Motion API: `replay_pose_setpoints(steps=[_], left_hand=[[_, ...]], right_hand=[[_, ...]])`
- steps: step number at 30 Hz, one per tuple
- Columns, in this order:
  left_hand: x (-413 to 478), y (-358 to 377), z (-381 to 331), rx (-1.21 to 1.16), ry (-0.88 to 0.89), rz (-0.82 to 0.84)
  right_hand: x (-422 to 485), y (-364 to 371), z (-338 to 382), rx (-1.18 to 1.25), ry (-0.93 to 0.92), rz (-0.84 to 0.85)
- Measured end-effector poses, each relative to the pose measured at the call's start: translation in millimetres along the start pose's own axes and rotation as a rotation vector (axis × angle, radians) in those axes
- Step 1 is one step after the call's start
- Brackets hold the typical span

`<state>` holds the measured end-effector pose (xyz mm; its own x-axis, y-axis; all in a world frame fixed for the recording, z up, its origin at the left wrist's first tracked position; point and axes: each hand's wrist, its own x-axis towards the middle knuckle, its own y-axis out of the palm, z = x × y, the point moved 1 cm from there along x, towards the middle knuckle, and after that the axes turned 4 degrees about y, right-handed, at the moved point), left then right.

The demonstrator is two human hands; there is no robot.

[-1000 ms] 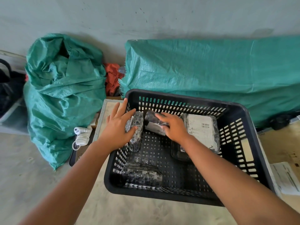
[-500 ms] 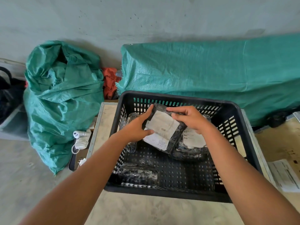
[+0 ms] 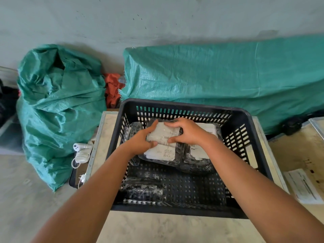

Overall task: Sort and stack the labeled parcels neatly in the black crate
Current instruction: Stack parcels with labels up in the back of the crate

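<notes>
The black crate stands on a pale table. Both hands are inside it, gripping one labeled parcel, a black wrapped pack with a white label facing up. My left hand holds its left side and my right hand its top right. A second labeled parcel lies flat to its right, partly under my right wrist. A dark wrapped parcel leans on the crate's left wall. Another black wrapped parcel lies at the near left corner.
Two green woven sacks, one bunched on the left and one long behind the crate, stand by the wall. An orange cloth sits between them. A white corded device lies left of the table. Papers lie at right.
My right hand lifted the parcel from the crate's back, my left hand left the leaning parcel and joined it, and both turned it label-up and lowered it beside the flat labeled parcel.
</notes>
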<state>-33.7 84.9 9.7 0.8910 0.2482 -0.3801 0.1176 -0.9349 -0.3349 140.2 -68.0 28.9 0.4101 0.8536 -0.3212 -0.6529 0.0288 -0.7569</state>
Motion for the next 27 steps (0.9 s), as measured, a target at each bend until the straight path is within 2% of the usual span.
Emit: replay_pose_setpoints(steps=[5, 10, 16, 21, 27], left_hand=[[5.9, 3.7, 4.1, 0.169, -0.069, -0.018], [18.0, 37.4, 7.9, 0.433, -0.220, -0.131], [21.7, 64.3, 29.8, 0.391, -0.319, -0.022], [26.6, 72.3, 46.2, 0.441, -0.367, 0.038], [34.0, 70.1, 58.5, 0.377, -0.308, 0.057]], right_hand=[[24.1, -3.9, -0.1, -0.010, 0.083, 0.074], [39.7, 7.5, 11.9, -0.238, 0.074, 0.092], [70.1, 46.6, 17.4, -0.239, 0.209, 0.113], [74.3, 55.2, 1.3, -0.139, 0.302, 0.040], [69.0, 63.1, 2.6, -0.351, 0.296, 0.035]])
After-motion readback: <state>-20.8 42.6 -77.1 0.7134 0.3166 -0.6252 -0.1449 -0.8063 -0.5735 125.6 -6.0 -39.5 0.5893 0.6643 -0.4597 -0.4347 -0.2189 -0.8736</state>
